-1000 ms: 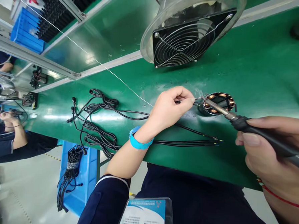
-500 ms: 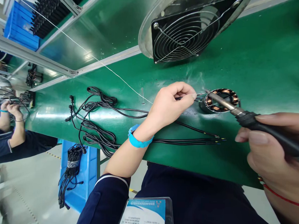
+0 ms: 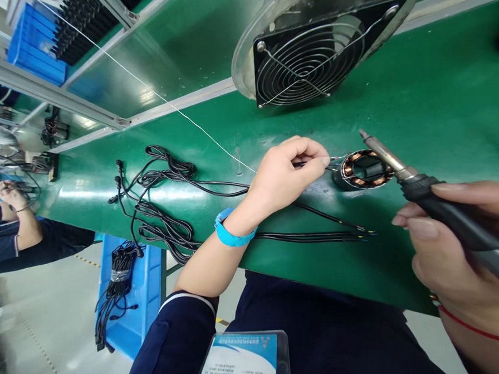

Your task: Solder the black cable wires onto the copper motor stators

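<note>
"What does the head view give you?"
"My left hand [image 3: 290,167] is pinched closed, thumb against fingers, on thin wire leads [image 3: 334,163] that reach the edge of the copper-wound stator [image 3: 351,170]."
"Where's that stator?"
"On the green table [image 3: 445,124], just right of that hand."
"And the right hand [image 3: 459,248]?"
"I have it curled around a soldering iron [image 3: 420,187]; the tip is apart from the leads."

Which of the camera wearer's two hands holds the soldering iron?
The right hand, wearing a red wrist string, holds the soldering iron; the left hand, with the blue wristband, pinches thin wires beside the copper-wound ring.
</note>
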The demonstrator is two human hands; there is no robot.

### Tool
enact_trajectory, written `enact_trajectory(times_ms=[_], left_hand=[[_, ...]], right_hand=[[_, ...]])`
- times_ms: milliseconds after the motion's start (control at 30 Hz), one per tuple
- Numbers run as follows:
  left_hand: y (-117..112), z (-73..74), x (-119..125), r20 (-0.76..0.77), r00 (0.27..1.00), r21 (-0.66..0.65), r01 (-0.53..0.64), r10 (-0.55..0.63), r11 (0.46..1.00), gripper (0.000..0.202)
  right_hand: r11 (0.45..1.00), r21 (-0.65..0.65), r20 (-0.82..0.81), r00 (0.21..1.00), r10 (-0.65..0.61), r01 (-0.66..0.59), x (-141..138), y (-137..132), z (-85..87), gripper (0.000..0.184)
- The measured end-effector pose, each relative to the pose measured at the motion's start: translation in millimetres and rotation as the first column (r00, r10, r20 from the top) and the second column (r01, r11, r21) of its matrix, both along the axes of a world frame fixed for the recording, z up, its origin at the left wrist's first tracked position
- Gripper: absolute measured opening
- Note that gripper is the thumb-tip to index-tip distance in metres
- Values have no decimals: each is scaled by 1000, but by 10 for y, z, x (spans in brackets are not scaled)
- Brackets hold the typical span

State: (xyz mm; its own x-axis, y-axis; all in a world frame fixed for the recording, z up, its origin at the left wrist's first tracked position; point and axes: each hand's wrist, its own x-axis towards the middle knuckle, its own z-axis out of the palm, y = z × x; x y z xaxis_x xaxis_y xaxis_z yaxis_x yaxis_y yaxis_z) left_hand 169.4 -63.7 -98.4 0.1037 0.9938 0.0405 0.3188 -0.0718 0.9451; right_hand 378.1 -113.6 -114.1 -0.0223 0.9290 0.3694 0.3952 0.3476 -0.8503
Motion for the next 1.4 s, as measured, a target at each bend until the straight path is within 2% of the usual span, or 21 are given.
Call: enact_trajectory(times_ms=[100,267,400,467,567,767,1000,1100,1200,1400], left_hand=[[-9,1,-4,-27,1000,54,15,-13,998,11],[-53,28,-12,-16,1000,99,8,-6,995,11],[-103,43,-26,3,999,139,31,-32,990,14],[-123,55,-40,2,998,167,62,-63,984,12],[-144,80,-57,1,995,242,97,-101,965,10],[-166,95,-44,-48,995,329,101,-90,939,9],[-179,59,-30,-176,983,447,128,-54,885,9],[-193,42,-44,-266,962,450,180,-62,875,9],[-204,35,-51,-330,941,444,227,-77,867,10],[-179,34,-52,-194,978,367,140,-71,920,8]], right_hand=[[994,74,68,995,80,-85,-33,19,55,33],[998,49,59,998,31,-34,-132,68,114,42],[992,82,272,960,70,-95,-215,196,226,39],[989,79,315,944,97,-128,-254,257,257,40],[991,80,320,944,79,-110,-298,305,236,41],[993,80,300,952,54,-82,-305,309,129,47],[1000,21,214,977,9,-14,-357,278,149,46],[998,29,136,989,56,-61,-378,266,145,47],[998,16,129,990,64,-67,-383,270,139,46],[992,125,198,980,-15,-10,-333,308,147,42]])
